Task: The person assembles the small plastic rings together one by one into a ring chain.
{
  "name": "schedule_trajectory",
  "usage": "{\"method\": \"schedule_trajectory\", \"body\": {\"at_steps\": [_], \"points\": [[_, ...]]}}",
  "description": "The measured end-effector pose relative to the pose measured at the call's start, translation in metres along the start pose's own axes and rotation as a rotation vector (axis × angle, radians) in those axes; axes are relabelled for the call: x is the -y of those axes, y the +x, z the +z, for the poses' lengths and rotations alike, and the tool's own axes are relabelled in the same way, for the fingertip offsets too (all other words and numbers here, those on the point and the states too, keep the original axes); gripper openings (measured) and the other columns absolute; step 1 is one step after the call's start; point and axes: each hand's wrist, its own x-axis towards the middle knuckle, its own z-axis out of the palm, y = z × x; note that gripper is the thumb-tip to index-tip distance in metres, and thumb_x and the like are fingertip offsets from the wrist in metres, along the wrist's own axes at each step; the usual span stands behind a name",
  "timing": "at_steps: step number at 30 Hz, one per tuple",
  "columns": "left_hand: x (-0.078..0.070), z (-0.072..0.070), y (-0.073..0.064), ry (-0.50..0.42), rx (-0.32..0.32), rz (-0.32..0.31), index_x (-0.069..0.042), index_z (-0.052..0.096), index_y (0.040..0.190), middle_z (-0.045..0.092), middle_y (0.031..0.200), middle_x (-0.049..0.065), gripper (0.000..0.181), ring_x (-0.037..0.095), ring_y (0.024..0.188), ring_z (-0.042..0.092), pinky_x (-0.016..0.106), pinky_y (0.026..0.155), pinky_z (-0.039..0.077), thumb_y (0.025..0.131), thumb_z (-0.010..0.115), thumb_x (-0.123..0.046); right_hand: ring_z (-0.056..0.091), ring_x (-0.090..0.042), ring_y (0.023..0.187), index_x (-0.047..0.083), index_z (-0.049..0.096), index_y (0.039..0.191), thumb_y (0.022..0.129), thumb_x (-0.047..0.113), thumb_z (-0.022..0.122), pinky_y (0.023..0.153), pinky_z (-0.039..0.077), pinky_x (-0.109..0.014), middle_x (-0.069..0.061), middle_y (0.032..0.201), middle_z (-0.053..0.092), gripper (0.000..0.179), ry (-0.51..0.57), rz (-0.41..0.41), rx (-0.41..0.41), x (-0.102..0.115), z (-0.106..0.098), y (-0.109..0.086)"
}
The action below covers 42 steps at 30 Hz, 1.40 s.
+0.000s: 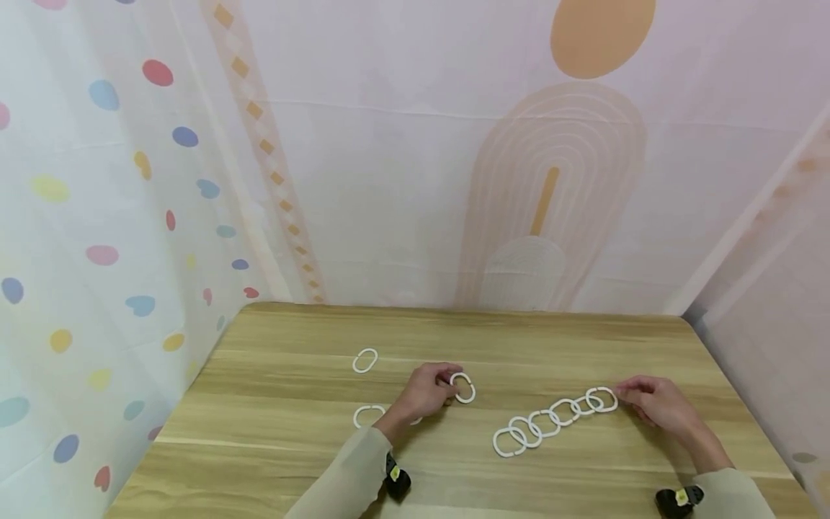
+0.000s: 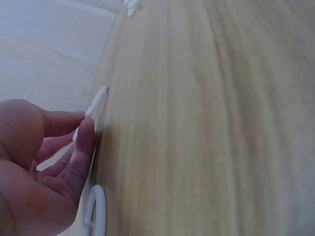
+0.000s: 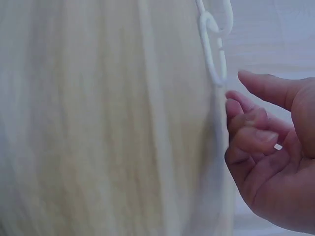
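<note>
My left hand (image 1: 423, 394) pinches a white plastic oval link (image 1: 475, 393) between thumb and fingertips, close over the table. In the left wrist view this link (image 2: 98, 101) shows nearly edge-on beyond the thumb. To its right lies a chain of several joined white links (image 1: 551, 414), running diagonally on the wood. My right hand (image 1: 658, 404) is beside the chain's right end, its fingers loosely curled. The right wrist view shows the end link (image 3: 206, 51) just past the thumb tip, with a gap between thumb and fingers.
One loose white link (image 1: 375, 355) lies towards the back left of the wooden table (image 1: 259, 404). Another link (image 1: 369, 406) is beside my left wrist, and a further white piece (image 1: 416, 422) is mostly hidden under that hand. A patterned curtain (image 1: 389, 180) hangs behind the table.
</note>
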Motion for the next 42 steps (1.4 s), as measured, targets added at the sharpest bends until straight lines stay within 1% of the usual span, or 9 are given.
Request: {"method": "schedule_trajectory", "body": {"at_steps": [4, 7, 11, 14, 21, 27, 29, 33, 42], "points": [[0.001, -0.003, 0.000, -0.001, -0.014, 0.011, 0.005, 0.068, 0.115, 0.062, 0.083, 0.008, 0.025, 0.012, 0.063, 0.060, 0.020, 0.053, 0.047, 0.089, 0.067, 0.004, 0.052, -0.007, 0.071, -0.004, 0.068, 0.112, 0.096, 0.017, 0.064, 0.059, 0.044, -0.025, -0.004, 0.090, 0.066, 0.026, -0.145, -0.113, -0.069, 0.014, 0.005, 0.000], [0.002, -0.004, -0.001, 0.008, -0.022, 0.004, 0.003, 0.069, 0.113, 0.063, 0.085, 0.008, 0.024, 0.011, 0.064, 0.059, 0.020, 0.055, 0.049, 0.089, 0.068, 0.003, 0.054, -0.004, 0.075, -0.003, 0.069, 0.109, 0.094, 0.013, 0.067, 0.063, 0.045, -0.024, -0.005, 0.091, 0.069, 0.022, -0.161, -0.261, -0.072, 0.028, 0.013, 0.000], [0.003, -0.006, -0.001, 0.017, -0.023, -0.012, 0.002, 0.070, 0.113, 0.065, 0.086, 0.008, 0.023, 0.011, 0.064, 0.059, 0.021, 0.056, 0.049, 0.090, 0.068, 0.002, 0.055, -0.003, 0.074, -0.004, 0.068, 0.108, 0.090, 0.005, 0.069, 0.062, 0.046, -0.023, -0.006, 0.088, 0.067, 0.020, -0.095, -0.442, 0.024, 0.044, 0.028, 0.003], [0.004, -0.006, -0.001, 0.006, -0.023, -0.016, 0.003, 0.069, 0.113, 0.065, 0.086, 0.008, 0.023, 0.011, 0.065, 0.060, 0.021, 0.056, 0.049, 0.090, 0.068, 0.001, 0.056, -0.007, 0.080, -0.001, 0.068, 0.109, 0.088, 0.008, 0.073, 0.067, 0.047, -0.024, -0.009, 0.093, 0.067, 0.023, -0.105, -0.527, 0.101, 0.055, 0.041, 0.003], [0.004, -0.007, -0.002, -0.017, -0.021, -0.024, 0.003, 0.069, 0.113, 0.065, 0.087, 0.009, 0.023, 0.012, 0.065, 0.059, 0.022, 0.056, 0.048, 0.090, 0.069, 0.000, 0.053, -0.016, 0.102, 0.008, 0.069, 0.113, 0.082, 0.026, 0.081, 0.083, 0.047, -0.035, -0.003, 0.109, 0.065, 0.038, -0.228, -0.630, 0.222, 0.069, 0.072, 0.002], [0.005, -0.007, -0.003, -0.030, -0.018, -0.032, 0.003, 0.069, 0.112, 0.065, 0.087, 0.009, 0.023, 0.012, 0.066, 0.058, 0.022, 0.056, 0.048, 0.089, 0.069, 0.000, 0.051, -0.014, 0.105, 0.014, 0.070, 0.113, 0.074, 0.029, 0.085, 0.090, 0.042, -0.037, 0.005, 0.108, 0.065, 0.045, -0.376, -0.825, 0.228, 0.070, 0.097, 0.003], [0.004, -0.007, -0.003, -0.033, -0.015, -0.034, 0.003, 0.069, 0.112, 0.064, 0.087, 0.009, 0.023, 0.012, 0.066, 0.058, 0.022, 0.056, 0.048, 0.089, 0.069, 0.000, 0.052, -0.015, 0.106, 0.016, 0.069, 0.113, 0.073, 0.032, 0.086, 0.093, 0.040, -0.040, 0.007, 0.108, 0.064, 0.046, -0.407, -0.840, 0.245, 0.070, 0.102, 0.002], [0.004, -0.008, -0.004, -0.025, -0.010, -0.032, 0.002, 0.070, 0.112, 0.064, 0.086, 0.008, 0.022, 0.012, 0.066, 0.058, 0.021, 0.056, 0.047, 0.090, 0.069, 0.000, 0.051, -0.016, 0.110, 0.020, 0.068, 0.115, 0.072, 0.036, 0.085, 0.097, 0.039, -0.046, 0.009, 0.112, 0.063, 0.048, -0.438, -0.798, 0.298, 0.071, 0.109, -0.002], [0.004, -0.008, -0.005, -0.017, -0.010, -0.021, 0.003, 0.070, 0.110, 0.064, 0.083, 0.006, 0.021, 0.011, 0.064, 0.057, 0.020, 0.055, 0.045, 0.090, 0.069, -0.001, 0.047, -0.015, 0.111, 0.026, 0.067, 0.115, 0.070, 0.032, 0.087, 0.095, 0.038, -0.042, 0.011, 0.110, 0.058, 0.049, -0.455, -0.725, 0.360, 0.072, 0.117, -0.002]]}}
